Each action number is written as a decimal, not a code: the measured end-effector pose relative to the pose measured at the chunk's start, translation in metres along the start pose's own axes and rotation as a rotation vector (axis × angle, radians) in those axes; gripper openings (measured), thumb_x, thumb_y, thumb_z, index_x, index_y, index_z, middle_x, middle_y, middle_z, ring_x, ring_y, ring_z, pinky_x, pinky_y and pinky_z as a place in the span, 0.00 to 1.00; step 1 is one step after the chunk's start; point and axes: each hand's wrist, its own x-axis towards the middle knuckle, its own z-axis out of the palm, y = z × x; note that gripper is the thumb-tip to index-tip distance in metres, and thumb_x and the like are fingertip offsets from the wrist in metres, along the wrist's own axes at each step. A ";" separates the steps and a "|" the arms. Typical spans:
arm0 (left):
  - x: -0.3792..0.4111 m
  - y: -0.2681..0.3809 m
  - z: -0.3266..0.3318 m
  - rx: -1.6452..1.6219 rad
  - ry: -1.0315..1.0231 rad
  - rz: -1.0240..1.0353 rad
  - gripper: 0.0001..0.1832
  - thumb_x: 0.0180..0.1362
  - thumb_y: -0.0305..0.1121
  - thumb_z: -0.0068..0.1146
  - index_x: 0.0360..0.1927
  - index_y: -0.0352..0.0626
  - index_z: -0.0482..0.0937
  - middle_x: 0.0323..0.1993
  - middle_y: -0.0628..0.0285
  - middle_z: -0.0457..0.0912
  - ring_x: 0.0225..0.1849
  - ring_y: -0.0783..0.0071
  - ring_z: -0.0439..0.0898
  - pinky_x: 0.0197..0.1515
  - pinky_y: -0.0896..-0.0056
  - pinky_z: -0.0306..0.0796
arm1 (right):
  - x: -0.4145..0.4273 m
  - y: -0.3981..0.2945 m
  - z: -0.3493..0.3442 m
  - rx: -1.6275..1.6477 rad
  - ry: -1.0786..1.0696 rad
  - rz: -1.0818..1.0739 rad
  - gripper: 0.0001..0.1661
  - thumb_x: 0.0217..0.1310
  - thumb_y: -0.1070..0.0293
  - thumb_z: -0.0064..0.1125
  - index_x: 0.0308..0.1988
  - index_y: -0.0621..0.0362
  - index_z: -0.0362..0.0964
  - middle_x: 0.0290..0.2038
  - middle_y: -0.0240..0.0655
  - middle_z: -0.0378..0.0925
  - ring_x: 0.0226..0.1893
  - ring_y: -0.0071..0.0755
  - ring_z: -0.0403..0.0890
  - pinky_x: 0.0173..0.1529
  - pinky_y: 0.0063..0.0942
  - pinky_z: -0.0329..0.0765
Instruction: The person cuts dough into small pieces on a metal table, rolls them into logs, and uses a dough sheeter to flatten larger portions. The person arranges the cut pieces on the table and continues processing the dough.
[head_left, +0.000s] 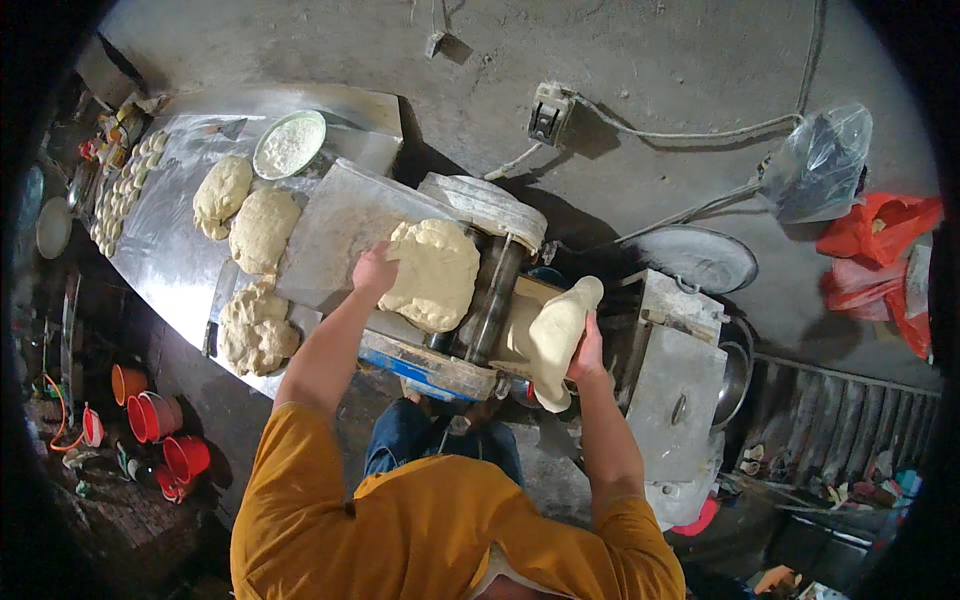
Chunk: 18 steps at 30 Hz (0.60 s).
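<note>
A dough sheeter with metal rollers stands before me. On its feed tray lies a thick slab of dough, touching the rollers. My left hand grips the slab's left edge, fingers partly hidden. On the outlet side, my right hand holds up a flattened sheet of dough, which hangs folded and runs back toward the rollers. Three lumps of dough, one at the back, one in the middle and one in front, rest left of the tray.
A bowl of flour and rows of small dough pieces sit on the metal table. At right are a metal-topped box and a round pan. Red buckets stand on the floor. A cable runs along the wall.
</note>
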 end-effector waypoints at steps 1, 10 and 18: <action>-0.003 0.007 -0.001 -0.009 0.009 -0.018 0.29 0.56 0.43 0.64 0.62 0.51 0.74 0.49 0.47 0.82 0.53 0.46 0.80 0.55 0.50 0.74 | -0.003 -0.001 0.004 0.006 -0.012 -0.007 0.41 0.71 0.32 0.33 0.63 0.53 0.67 0.59 0.39 0.76 0.58 0.46 0.77 0.64 0.48 0.71; -0.074 0.083 0.012 -0.164 0.142 0.381 0.35 0.56 0.49 0.65 0.65 0.50 0.70 0.58 0.46 0.76 0.57 0.48 0.77 0.57 0.52 0.73 | -0.068 -0.050 0.055 -0.161 -0.058 -0.129 0.39 0.73 0.38 0.38 0.65 0.57 0.63 0.62 0.43 0.72 0.62 0.50 0.73 0.67 0.50 0.68; -0.222 0.204 0.039 -1.995 -1.355 0.155 0.40 0.66 0.63 0.47 0.69 0.43 0.65 0.64 0.56 0.73 0.62 0.61 0.75 0.65 0.54 0.68 | -0.153 -0.074 0.176 -1.356 0.251 -0.178 0.39 0.70 0.45 0.49 0.67 0.64 0.61 0.65 0.47 0.69 0.63 0.49 0.72 0.68 0.46 0.67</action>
